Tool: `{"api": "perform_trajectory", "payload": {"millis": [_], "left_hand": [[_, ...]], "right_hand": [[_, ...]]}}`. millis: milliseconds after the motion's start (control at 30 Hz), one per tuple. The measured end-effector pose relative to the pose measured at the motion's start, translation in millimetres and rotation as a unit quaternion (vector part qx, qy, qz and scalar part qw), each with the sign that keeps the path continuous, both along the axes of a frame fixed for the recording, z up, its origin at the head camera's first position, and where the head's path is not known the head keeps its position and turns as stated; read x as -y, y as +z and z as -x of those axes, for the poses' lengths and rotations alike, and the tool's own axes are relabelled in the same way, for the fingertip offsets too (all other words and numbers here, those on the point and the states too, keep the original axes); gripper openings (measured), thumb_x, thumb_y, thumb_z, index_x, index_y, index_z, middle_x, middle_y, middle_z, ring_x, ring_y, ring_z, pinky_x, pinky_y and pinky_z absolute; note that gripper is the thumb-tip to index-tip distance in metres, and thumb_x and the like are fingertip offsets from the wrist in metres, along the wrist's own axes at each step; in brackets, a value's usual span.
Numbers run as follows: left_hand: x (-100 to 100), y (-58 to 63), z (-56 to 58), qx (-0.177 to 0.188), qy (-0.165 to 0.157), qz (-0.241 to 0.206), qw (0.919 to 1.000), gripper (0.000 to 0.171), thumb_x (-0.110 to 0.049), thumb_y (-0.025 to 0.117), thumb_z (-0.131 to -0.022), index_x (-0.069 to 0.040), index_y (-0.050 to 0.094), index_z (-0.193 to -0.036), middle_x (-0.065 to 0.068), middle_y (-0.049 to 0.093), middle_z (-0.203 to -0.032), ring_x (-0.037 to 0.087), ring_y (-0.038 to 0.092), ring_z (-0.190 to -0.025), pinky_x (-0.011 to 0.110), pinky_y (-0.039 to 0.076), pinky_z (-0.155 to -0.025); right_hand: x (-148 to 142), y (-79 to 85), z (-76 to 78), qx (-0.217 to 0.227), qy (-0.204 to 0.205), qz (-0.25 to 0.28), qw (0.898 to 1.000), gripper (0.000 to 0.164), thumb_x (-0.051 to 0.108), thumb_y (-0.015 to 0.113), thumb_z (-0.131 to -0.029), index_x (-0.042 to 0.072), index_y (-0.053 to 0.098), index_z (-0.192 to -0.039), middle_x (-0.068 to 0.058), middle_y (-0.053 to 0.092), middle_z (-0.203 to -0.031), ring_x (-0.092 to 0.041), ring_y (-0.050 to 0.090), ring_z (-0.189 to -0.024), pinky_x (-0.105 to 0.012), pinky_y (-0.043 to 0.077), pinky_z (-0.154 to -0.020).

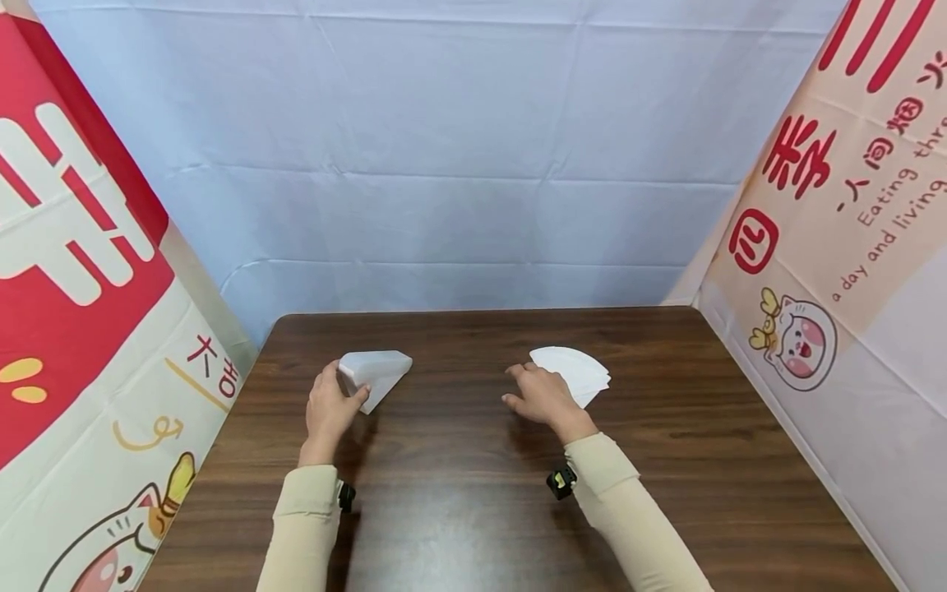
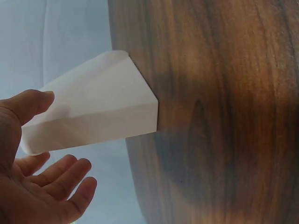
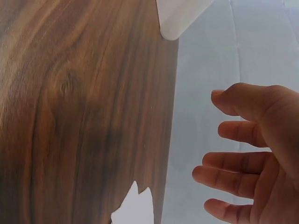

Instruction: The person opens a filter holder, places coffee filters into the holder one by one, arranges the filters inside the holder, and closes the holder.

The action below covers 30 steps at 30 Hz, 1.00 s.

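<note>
A white, wedge-shaped box [image 1: 377,372], wide at one end and narrow at the other, stands on the left part of the table. My left hand [image 1: 329,411] holds its wide end, and in the left wrist view the thumb lies on one face with a fingertip at the opposite edge of the box [image 2: 103,100]. White fan-shaped papers [image 1: 580,374], which look like cone coffee filters, lie to the right. Above their left side hovers my right hand [image 1: 543,396], fingers loosely bent and holding nothing. Its wrist view shows the papers' pointed corners [image 3: 135,207] apart from the fingers.
Both things are on a dark wood-grain table [image 1: 459,477] with rounded back corners. Behind it hangs a pale blue cloth [image 1: 459,164]. Printed cloths flank the table, a red and white one [image 1: 89,247] at left and a beige one [image 1: 829,205] at right.
</note>
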<state>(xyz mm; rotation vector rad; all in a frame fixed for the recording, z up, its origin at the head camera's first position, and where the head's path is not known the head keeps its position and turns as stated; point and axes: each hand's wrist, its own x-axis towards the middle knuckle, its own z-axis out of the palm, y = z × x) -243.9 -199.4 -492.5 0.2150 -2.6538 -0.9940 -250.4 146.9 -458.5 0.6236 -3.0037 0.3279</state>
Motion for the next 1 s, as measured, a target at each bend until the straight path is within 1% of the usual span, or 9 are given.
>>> {"api": "perform_trajectory", "payload": {"millis": [200,267,433,600,700,800,1000], "left_hand": [[-1.1,-6.2,3.4,-0.005,0.004,-0.027,0.9996,0.076,-0.025,0.077,-0.075,0.002,0.037,-0.134,0.027,0.048,-0.122,0.043,0.048,-0.109,0.056,0.040,-0.086],[-1.1,-8.9,4.6,-0.002,0.006,-0.038,0.9993,0.075,-0.023,0.077,-0.075,0.003,0.037,-0.134,0.026,0.050,-0.119,0.042,0.049,-0.106,0.054,0.040,-0.085],[-0.9,-15.5,7.3,0.001,0.011,-0.069,0.9976,0.065,-0.020,0.077,-0.075,0.006,0.045,-0.126,0.025,0.056,-0.108,0.038,0.053,-0.097,0.050,0.042,-0.081],[-0.3,-24.2,9.0,0.000,0.029,-0.095,0.9950,0.050,-0.018,0.077,-0.074,0.004,0.053,-0.113,0.021,0.059,-0.098,0.036,0.055,-0.091,0.047,0.043,-0.078],[-0.8,-28.5,9.1,-0.004,0.037,-0.093,0.9949,0.040,-0.018,0.077,-0.074,0.002,0.057,-0.102,0.019,0.059,-0.091,0.035,0.055,-0.086,0.046,0.042,-0.075],[-1.8,-31.5,9.3,-0.009,0.043,-0.089,0.9951,0.035,-0.018,0.077,-0.074,0.000,0.057,-0.095,0.017,0.059,-0.086,0.035,0.054,-0.082,0.046,0.042,-0.073],[-2.3,-33.4,10.4,-0.007,0.047,-0.089,0.9949,0.033,-0.019,0.076,-0.075,0.000,0.057,-0.094,0.017,0.060,-0.086,0.034,0.055,-0.082,0.045,0.042,-0.072]], "right_hand": [[8.5,-6.8,1.4,0.004,-0.002,0.005,1.000,0.045,0.032,0.066,-0.086,0.007,0.057,-0.123,-0.013,0.059,-0.112,-0.029,0.059,-0.093,-0.046,0.048,-0.069],[11.3,-8.8,1.2,0.006,-0.003,0.007,1.000,0.045,0.031,0.066,-0.086,0.007,0.058,-0.123,-0.014,0.059,-0.112,-0.029,0.059,-0.093,-0.046,0.049,-0.069],[19.1,-14.1,1.4,0.012,0.000,0.005,1.000,0.045,0.032,0.067,-0.086,0.006,0.058,-0.122,-0.014,0.059,-0.110,-0.030,0.060,-0.092,-0.045,0.050,-0.069],[26.9,-17.0,1.4,0.017,0.011,-0.013,1.000,0.047,0.035,0.066,-0.086,0.008,0.058,-0.123,-0.014,0.058,-0.113,-0.030,0.059,-0.093,-0.045,0.049,-0.071],[30.4,-17.8,1.0,0.024,0.013,-0.021,0.999,0.047,0.035,0.065,-0.087,0.009,0.057,-0.124,-0.014,0.057,-0.115,-0.031,0.058,-0.095,-0.046,0.049,-0.073],[32.5,-18.3,1.2,0.023,0.013,-0.028,0.999,0.046,0.035,0.065,-0.087,0.010,0.057,-0.124,-0.013,0.057,-0.115,-0.030,0.059,-0.095,-0.046,0.049,-0.072],[34.2,-18.7,1.9,0.023,0.015,-0.032,0.999,0.046,0.035,0.065,-0.087,0.010,0.057,-0.124,-0.013,0.057,-0.114,-0.029,0.060,-0.093,-0.045,0.049,-0.069]]}}
